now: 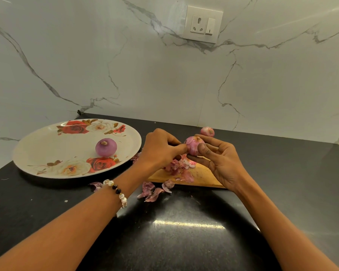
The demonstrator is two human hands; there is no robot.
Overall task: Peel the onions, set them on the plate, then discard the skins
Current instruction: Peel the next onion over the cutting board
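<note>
Onion (194, 146) sits in my right hand (221, 165), cupped with thumb and fingers curled round it, held above the wooden cutting board (204, 178). My left hand (160, 149) has its grip pinching the skin at the onion's nine o'clock side. A peeled onion (106, 147) rests on the flowered plate (47, 153), at nine o'clock from my hands. An unpeeled onion (207, 132) lies on the dark counter (184, 231) at twelve o'clock. Loose skins (151, 190) litter the board and the counter at six o'clock.

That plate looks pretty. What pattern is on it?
Red and white roses with brownish leaves on a cream plate, clearest in the head view.
</note>
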